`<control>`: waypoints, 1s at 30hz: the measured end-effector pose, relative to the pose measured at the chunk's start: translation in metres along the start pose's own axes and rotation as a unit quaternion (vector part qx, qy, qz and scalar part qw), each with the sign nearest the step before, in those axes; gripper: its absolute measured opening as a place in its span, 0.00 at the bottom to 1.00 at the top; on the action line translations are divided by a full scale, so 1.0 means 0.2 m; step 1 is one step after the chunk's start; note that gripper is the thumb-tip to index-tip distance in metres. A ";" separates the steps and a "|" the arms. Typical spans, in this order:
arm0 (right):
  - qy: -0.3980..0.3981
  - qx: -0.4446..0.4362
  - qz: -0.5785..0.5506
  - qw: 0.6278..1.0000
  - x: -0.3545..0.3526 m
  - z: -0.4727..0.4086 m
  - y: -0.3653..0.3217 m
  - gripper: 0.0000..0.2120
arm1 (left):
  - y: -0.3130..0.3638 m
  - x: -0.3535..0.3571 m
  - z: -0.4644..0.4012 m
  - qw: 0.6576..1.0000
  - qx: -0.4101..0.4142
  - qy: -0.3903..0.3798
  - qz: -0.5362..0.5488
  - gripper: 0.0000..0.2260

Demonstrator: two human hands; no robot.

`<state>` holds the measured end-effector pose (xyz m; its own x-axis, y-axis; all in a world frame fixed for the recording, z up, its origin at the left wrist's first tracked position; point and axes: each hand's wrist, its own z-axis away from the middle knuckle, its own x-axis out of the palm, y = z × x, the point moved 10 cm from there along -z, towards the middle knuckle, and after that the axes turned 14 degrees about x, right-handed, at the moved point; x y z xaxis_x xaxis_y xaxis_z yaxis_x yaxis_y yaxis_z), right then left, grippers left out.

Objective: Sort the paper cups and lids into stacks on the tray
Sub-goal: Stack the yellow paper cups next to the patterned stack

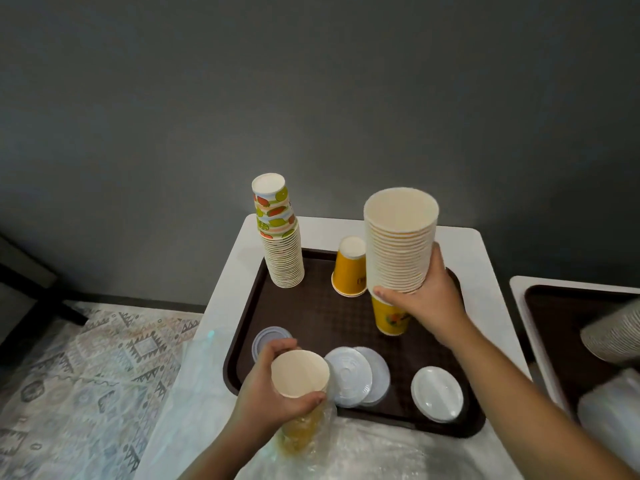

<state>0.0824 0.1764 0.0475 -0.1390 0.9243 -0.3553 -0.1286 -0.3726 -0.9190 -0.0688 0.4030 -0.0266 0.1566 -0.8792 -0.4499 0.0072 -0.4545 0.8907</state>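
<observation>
At the far left lies a patterned rug [86,368] on the floor, beside the white surface [221,306] that carries the brown tray [311,327]. Near the tray's left back corner stands a tall stack of fruit-print cups [280,244], mouths down, probably so that it rests steady on its wide rims. The left hand [273,393] curls its fingers and thumb around the rim of a yellow cup stack [299,386] that sits mouth up in a clear plastic sleeve [322,427], seemingly drawing it out at the tray's near edge. Just behind that hand a pale lid [266,336] lies flat on the tray; to its right two overlapping lids [356,375] and then a single white lid [437,393] lie loose, not yet stacked. Farther back, a short inverted pile of yellow cups [349,268] marks where that kind is likely collected. The right hand [424,299] grips a tall nested cup stack [400,244] low down, mouth up, held above the tray, with yellow showing on its bottom cup. At the right edge a second tray [554,306] holds more cups [613,337] lying on their side.
</observation>
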 end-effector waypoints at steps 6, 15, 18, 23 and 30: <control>0.027 0.014 -0.033 0.999 0.14 0.04 0.26 0.46 | 0.01 0.00 0.02 1.000 0.016 -0.002 0.013 0.35; 0.004 0.013 -0.042 0.999 0.16 0.04 0.26 0.47 | 0.04 -0.01 0.05 0.999 0.017 -0.005 0.039 0.40; -0.018 0.019 -0.043 0.999 0.18 0.06 0.29 0.49 | 0.09 -0.02 0.08 0.998 0.044 0.002 0.051 0.40; -0.021 0.018 -0.035 0.999 0.18 0.09 0.32 0.49 | 0.18 0.01 0.17 0.993 0.109 -0.024 0.040 0.40; -0.016 -0.003 -0.033 0.999 0.16 0.10 0.26 0.48 | 0.18 0.03 0.21 0.986 0.148 -0.075 0.003 0.44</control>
<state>0.0515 0.1851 -0.0086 -0.1619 0.9435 -0.2891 -0.1324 -0.3111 -0.9411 -0.1092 0.3748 0.0008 0.0078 -0.8830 -0.4692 -0.2850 -0.4518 0.8454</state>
